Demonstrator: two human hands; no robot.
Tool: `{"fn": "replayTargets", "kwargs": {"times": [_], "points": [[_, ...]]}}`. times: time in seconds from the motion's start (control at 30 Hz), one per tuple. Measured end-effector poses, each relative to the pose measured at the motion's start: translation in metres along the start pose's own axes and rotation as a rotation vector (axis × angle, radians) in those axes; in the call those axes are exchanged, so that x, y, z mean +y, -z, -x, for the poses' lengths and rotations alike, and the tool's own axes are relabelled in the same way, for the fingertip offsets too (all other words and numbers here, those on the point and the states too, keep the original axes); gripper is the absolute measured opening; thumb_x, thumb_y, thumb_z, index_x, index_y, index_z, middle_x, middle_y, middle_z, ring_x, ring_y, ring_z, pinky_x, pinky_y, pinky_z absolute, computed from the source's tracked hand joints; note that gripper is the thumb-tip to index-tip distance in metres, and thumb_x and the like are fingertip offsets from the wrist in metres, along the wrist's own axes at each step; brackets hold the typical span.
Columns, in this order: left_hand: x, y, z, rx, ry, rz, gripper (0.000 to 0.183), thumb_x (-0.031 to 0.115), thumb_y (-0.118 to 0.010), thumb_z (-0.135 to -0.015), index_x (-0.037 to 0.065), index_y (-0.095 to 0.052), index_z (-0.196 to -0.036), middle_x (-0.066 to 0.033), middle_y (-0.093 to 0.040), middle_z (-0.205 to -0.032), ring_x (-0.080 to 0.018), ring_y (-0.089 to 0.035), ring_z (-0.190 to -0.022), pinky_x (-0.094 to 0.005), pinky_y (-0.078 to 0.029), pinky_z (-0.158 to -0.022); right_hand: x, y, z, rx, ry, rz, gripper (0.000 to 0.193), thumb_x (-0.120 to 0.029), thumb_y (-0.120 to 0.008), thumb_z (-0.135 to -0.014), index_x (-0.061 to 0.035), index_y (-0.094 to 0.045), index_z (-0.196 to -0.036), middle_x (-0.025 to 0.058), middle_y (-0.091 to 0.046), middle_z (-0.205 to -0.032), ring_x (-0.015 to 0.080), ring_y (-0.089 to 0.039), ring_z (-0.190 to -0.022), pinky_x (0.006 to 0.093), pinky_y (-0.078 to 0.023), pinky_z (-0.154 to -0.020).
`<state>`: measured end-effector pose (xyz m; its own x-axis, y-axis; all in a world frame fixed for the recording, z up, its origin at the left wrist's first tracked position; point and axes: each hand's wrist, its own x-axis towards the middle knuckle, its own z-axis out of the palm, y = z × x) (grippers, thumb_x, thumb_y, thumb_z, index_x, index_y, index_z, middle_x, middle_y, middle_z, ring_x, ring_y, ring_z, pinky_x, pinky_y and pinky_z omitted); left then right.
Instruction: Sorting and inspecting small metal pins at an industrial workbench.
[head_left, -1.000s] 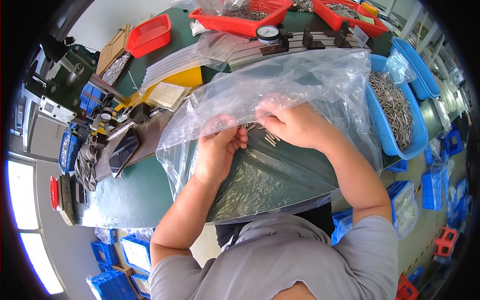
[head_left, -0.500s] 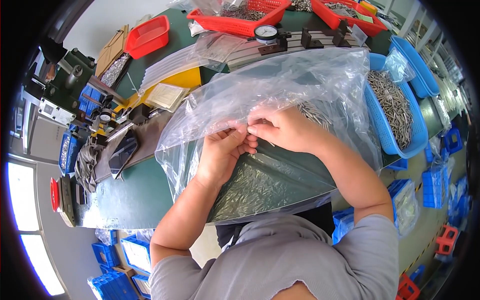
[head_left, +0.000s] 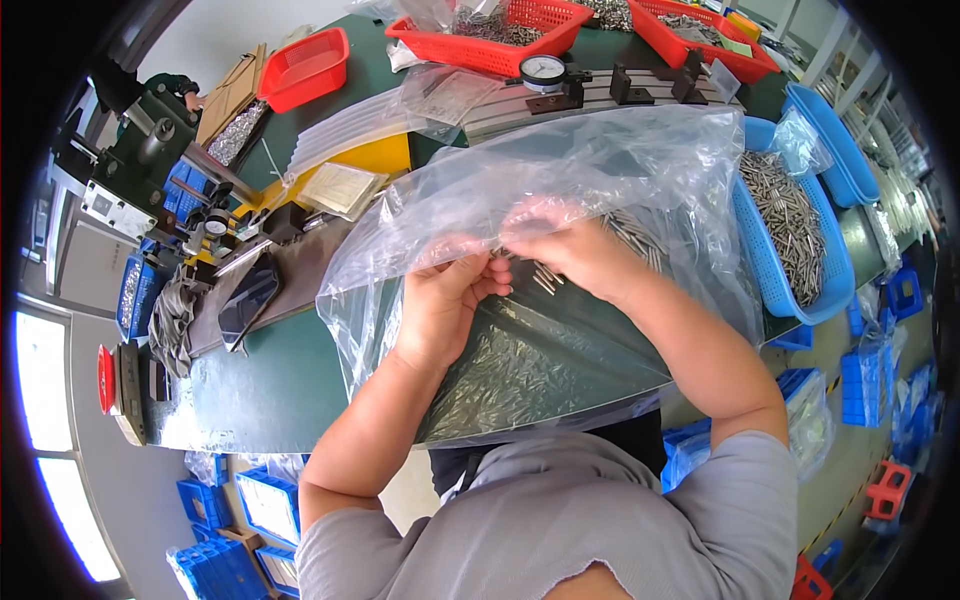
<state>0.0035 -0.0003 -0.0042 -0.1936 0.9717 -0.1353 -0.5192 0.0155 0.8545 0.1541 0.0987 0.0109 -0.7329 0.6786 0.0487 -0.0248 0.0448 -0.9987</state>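
The clear plastic bag (head_left: pixel 600 190) lies across the middle of the green bench (head_left: pixel 270 390), its mouth billowed up toward twelve o'clock and its lower half flat toward six, with a bed of small metal pins (head_left: pixel 510 375) showing through the film there. Both of my hands are inside the bag. My left hand (head_left: pixel 445 300) is curled with its fingertips closed toward the thumb at the bag's centre, and my right hand (head_left: pixel 575 250), just at its two o'clock, has its grip pinched narrow on a few loose pins (head_left: pixel 545 278) that poke out beneath the fingers. The two hands are almost touching. Whether the left grip actually holds a pin I cannot tell, since the film and the knuckles hide it.

As I judge it, doing this well means keeping the pinch light and low so the pins stay over the bag's floor and any that drop land inside. The film above the wrists sags, so I would keep the forearms spread to hold the mouth open. At three o'clock the blue tray (head_left: pixel 760 270) of longer metal rods (head_left: pixel 790 220) sits just beside the bag; I would keep my right elbow clear of its rim. The dial gauge (head_left: pixel 545 72) at twelve o'clock stands well apart.
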Motion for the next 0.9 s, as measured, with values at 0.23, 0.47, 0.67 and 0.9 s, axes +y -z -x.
{"fn": "replayTargets", "kwargs": {"times": [0.23, 0.47, 0.67, 0.9], "points": [[0.003, -0.003, 0.000, 0.088, -0.113, 0.024, 0.008, 0.006, -0.054, -0.086, 0.000, -0.054, -0.091, -0.0122, -0.061, -0.082, -0.0195, -0.061, -0.072, -0.0306, -0.051, -0.066, -0.004, 0.014, -0.004, 0.076, -0.178, -0.802, 0.021, -0.013, -0.059, -0.083, -0.0039, -0.056, -0.102, 0.0032, -0.059, -0.084, 0.0116, -0.055, -0.073, 0.0257, -0.043, -0.061], [0.003, -0.001, -0.001, 0.071, -0.114, 0.036, 0.008, 0.006, -0.055, -0.086, 0.000, -0.054, -0.091, -0.0117, -0.060, -0.082, -0.0191, -0.060, -0.072, -0.0305, -0.051, -0.065, 0.015, 0.001, -0.001, 0.132, 0.471, 0.899, 0.026, -0.007, -0.067, -0.068, -0.0128, -0.064, -0.093, 0.0092, -0.061, -0.088, 0.0290, -0.058, -0.083, 0.0381, -0.045, -0.072], [0.004, -0.002, -0.001, 0.074, -0.112, 0.011, 0.009, 0.007, -0.055, -0.086, 0.000, -0.054, -0.092, -0.0110, -0.060, -0.082, -0.0180, -0.060, -0.072, -0.0294, -0.050, -0.065, 0.019, 0.000, -0.001, 0.048, 0.378, 1.061, 0.022, -0.008, -0.068, -0.067, -0.0074, -0.060, -0.087, 0.0107, -0.061, -0.089, 0.0329, -0.057, -0.087, 0.0424, -0.045, -0.072], [0.003, -0.002, 0.000, 0.074, -0.027, -0.001, 0.009, 0.007, -0.054, -0.087, 0.000, -0.054, -0.093, -0.0114, -0.061, -0.082, -0.0184, -0.060, -0.071, -0.0292, -0.051, -0.065, 0.009, 0.007, 0.001, 0.055, 0.353, 0.862, 0.020, -0.008, -0.065, -0.077, -0.0044, -0.058, -0.096, 0.0137, -0.061, -0.089, 0.0318, -0.059, -0.085, 0.0387, -0.046, -0.073]]}}
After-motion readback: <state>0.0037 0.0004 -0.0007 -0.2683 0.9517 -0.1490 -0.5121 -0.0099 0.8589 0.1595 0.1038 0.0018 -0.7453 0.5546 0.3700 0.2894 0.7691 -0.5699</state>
